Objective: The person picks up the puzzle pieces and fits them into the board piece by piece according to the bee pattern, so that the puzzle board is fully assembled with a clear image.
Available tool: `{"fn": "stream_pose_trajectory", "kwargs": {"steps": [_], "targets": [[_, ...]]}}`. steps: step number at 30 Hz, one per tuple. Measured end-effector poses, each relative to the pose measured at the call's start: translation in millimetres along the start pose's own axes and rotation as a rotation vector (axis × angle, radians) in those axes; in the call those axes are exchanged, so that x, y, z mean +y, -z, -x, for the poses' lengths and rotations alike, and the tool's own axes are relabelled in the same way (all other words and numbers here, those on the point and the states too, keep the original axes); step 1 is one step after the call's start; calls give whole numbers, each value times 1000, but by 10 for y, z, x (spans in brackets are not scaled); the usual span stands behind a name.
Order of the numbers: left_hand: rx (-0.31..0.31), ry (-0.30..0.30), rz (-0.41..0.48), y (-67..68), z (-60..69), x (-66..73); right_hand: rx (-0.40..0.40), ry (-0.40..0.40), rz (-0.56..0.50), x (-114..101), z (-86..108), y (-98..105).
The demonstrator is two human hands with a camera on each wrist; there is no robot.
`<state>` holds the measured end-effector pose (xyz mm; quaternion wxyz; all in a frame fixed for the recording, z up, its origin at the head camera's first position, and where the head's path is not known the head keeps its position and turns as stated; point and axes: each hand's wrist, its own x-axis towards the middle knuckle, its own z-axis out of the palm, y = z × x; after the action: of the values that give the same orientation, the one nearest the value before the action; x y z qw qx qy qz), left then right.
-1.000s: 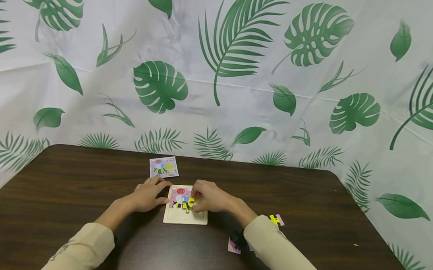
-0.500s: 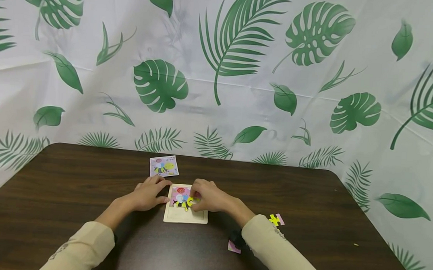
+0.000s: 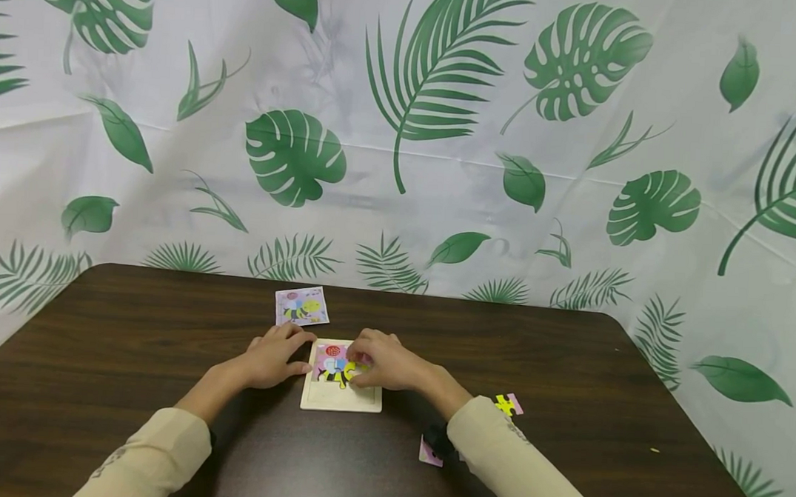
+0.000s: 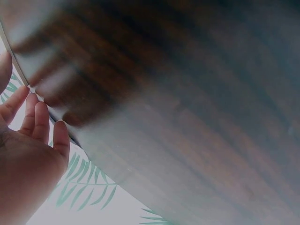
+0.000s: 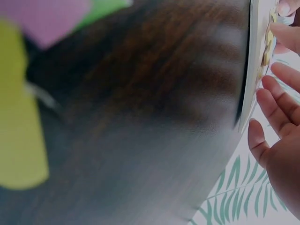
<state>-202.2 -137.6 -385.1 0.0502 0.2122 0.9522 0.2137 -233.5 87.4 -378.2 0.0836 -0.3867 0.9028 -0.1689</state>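
A pale wooden puzzle board (image 3: 341,398) lies on the table, its upper part filled with bee picture pieces (image 3: 331,366) and its lower strip bare. At its left edge the left hand (image 3: 272,358) rests thumb and index finger against the frame; the left wrist view shows that hand (image 4: 35,150) with its fingers loosely extended. Over the board's right side, the right hand (image 3: 391,363) pinches a yellow piece (image 3: 361,368) between thumb and index finger, partly hidden by the fingers. In the right wrist view the right hand (image 5: 283,126) has its other fingers extended beside the board's edge.
A bee picture card (image 3: 301,306) lies behind the left hand. A yellow and pink piece (image 3: 507,404) and a pink piece (image 3: 430,452) lie near the right forearm. A tiny yellow bit (image 3: 654,450) is farther right on the dark table (image 3: 168,312).
Compared with one second ago, the yellow and black bee piece sits slightly higher and closer against the pieces above it. The right fingers have shifted slightly; the left hand stays at the board's edge.
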Motion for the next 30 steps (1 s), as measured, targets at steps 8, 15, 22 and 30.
{"fn": "stream_pose_trajectory", "kwargs": {"steps": [8,15,22,30], "targets": [[-3,1,-2,6,1,8,-15,12,8,5,6,1],[-1,-2,-3,-1,-2,-3,-19,9,28,5,-3,-4],[-1,2,-5,-14,-7,-15,-29,3,39,-11,1,2],[6,-2,-3,-16,-9,-14,-20,6,12,5,8,2]]}}
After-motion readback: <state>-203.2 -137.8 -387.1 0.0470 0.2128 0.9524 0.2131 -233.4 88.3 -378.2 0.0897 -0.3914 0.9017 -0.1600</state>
